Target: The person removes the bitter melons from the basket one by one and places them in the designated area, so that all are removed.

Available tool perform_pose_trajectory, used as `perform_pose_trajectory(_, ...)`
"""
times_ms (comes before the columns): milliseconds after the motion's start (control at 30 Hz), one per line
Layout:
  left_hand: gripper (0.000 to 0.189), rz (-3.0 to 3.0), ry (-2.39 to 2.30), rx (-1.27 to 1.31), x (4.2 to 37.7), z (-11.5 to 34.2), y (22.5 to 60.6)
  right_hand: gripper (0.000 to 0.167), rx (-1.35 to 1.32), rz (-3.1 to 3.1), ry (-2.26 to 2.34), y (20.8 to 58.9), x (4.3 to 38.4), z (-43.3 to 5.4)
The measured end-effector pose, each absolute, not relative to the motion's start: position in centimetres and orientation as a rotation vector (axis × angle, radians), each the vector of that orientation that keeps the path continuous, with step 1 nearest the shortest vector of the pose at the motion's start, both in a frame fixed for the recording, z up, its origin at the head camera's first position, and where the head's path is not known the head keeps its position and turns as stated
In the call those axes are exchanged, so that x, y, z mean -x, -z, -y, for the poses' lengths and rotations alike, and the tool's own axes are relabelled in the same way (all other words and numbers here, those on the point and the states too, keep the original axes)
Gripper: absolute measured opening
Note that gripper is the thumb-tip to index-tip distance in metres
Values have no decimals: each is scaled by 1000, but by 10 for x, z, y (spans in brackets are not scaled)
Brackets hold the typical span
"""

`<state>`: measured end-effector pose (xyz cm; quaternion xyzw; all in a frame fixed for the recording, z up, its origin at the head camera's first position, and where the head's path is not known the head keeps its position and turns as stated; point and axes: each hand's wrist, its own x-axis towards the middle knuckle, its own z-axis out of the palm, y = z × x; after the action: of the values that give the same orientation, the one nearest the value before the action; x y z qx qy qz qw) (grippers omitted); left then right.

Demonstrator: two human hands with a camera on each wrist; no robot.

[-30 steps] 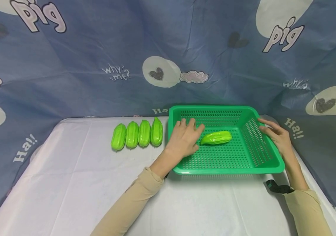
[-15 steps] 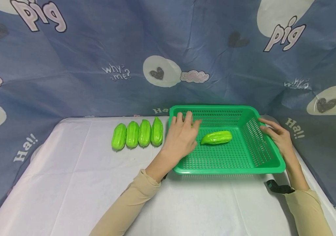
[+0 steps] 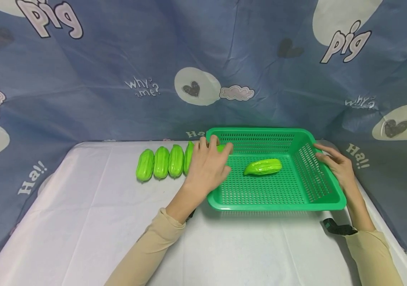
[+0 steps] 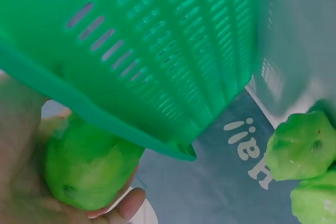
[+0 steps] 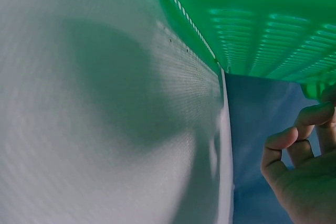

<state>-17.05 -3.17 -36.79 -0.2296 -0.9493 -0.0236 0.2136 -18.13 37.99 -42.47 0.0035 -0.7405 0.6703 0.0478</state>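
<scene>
Green gourd gripped in left hand, right hand apart, gripping basket rim

In the head view, your left hand obscured most of the glossy green ridged vegetable it gripped, part of the row's rightmost matching vegetable and part of the green perforated plastic basket. The bottom edge cut off your beige fabric sleeves. The right wrist view's right edge cropped your right hand.
</scene>
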Motion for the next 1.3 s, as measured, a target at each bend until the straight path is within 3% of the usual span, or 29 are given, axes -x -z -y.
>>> perform_pose_trajectory(200,54,2706,74,606,168,40,365,37,-7,2256,-2056,423,180,-378)
perform_pose_trajectory(767,63,2788,148,476,171,68,359,40,-24,2334,-1911,435,184,-387)
perform_pose_trajectory(1100,55,2842,246,285,186,119,355,43,17,2438,-1764,437,189,-387)
perform_pose_trajectory(1300,65,2938,291,164,191,156,354,46,17,2517,-1631,436,187,-389)
